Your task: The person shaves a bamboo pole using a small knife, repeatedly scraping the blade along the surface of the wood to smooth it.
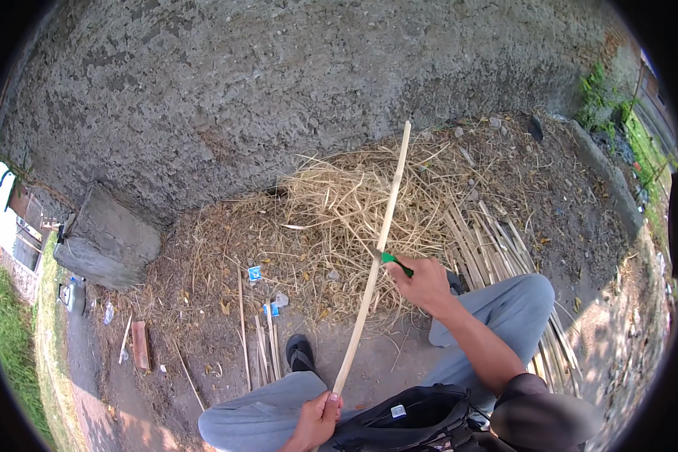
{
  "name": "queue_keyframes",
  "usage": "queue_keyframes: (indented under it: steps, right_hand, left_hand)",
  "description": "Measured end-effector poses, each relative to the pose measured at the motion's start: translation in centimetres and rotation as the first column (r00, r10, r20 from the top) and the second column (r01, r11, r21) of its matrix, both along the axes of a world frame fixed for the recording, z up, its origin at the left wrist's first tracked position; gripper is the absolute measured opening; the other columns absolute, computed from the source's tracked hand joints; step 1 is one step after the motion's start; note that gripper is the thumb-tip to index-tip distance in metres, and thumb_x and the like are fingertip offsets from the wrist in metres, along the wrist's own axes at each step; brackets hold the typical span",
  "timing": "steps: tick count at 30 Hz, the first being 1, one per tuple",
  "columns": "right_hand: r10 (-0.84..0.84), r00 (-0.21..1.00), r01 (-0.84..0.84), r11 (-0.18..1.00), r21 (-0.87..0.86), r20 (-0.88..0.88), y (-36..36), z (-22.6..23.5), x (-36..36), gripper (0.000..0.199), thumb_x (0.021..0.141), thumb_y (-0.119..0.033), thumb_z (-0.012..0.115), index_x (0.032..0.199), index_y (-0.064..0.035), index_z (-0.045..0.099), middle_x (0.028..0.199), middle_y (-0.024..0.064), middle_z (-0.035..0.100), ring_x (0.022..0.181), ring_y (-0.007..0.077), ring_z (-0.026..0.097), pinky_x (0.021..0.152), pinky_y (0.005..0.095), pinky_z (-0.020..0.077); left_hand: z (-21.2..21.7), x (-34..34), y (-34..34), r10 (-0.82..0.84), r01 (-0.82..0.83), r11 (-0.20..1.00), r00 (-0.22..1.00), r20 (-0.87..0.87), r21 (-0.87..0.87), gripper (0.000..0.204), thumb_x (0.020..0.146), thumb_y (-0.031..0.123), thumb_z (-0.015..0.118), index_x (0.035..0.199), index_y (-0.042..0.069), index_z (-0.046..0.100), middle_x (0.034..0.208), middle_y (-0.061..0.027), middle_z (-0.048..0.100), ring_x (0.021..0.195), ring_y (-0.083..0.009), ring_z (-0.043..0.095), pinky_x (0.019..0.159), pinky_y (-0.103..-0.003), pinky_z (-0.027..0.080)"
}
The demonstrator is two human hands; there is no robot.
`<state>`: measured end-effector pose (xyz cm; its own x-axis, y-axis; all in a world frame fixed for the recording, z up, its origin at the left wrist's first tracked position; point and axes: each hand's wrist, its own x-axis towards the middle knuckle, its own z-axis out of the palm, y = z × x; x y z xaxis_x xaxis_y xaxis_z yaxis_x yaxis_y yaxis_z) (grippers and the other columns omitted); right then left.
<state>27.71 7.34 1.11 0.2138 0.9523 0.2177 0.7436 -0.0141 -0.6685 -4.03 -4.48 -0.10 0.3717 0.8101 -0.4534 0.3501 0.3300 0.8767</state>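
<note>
A long, pale bamboo strip [391,200] runs slantwise from my lap up toward the wall. Its near end is gripped by my left hand [318,419], the fingers wrapped round it beside my knee. My right hand [423,286] is closed on a knife [390,258] with a green and black handle. The short blade lies against the strip at about its middle. Underneath, a heap of thin straw-coloured shavings [331,188] covers the ground between my feet and the wall.
A rough grey wall [279,90] closes off the far side. Many cut strips [490,245] lie by my right leg, several more [267,346] by my left foot. At left stand a concrete block [111,245] and a brick [141,345]. A black bag [399,422] rests on my lap.
</note>
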Motion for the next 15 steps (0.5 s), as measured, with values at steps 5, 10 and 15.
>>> queue_keyframes:
  steps: [5, 10, 15]
  right_hand:
    - [0.217, 0.970, -0.214, 0.976, 0.037, -0.107, -3.6, 0.2, -3.7, 0.030, 0.094, -0.037, 0.064, 0.108, -0.0126, 0.073, 0.059, 0.0105, 0.064, 0.054, 0.0337, 0.064, 0.052, 0.0448, 0.0509]
    - [0.175, 0.982, -0.155, 0.963, 0.222, -0.076, -1.4, 0.3, -1.6, 0.029, 0.092, -0.032, 0.068, 0.106, -0.0074, 0.075, 0.059, 0.0124, 0.063, 0.049, 0.0298, 0.062, 0.047, 0.0402, 0.0475]
    - [0.191, 0.981, -0.193, 0.969, 0.154, 0.024, -0.9, 0.0, 0.1, 0.029, 0.094, -0.037, 0.064, 0.107, -0.0115, 0.072, 0.051, 0.0084, 0.057, 0.047, 0.0313, 0.060, 0.047, 0.0437, 0.0460]
  left_hand:
    - [0.5, -0.6, 1.9, -0.003, 0.021, 0.985, 0.995, -0.103, 0.171, 0.032, 0.107, 0.025, 0.046, 0.087, 0.003, 0.056, 0.061, 0.0006, 0.051, 0.053, -0.0060, 0.048, 0.050, -0.025, 0.041]
    - [2.3, -0.4, 0.1, -0.015, 0.053, 0.981, 0.980, -0.197, 0.186, 0.037, 0.107, 0.033, 0.044, 0.087, 0.005, 0.059, 0.062, 0.0003, 0.051, 0.059, -0.0067, 0.049, 0.053, -0.027, 0.041]
    - [2.7, -1.6, -0.6, -0.028, 0.073, 0.977, 0.975, -0.219, 0.202, 0.044, 0.106, 0.041, 0.042, 0.085, 0.005, 0.059, 0.062, -0.0006, 0.049, 0.061, -0.0093, 0.046, 0.055, -0.030, 0.041]
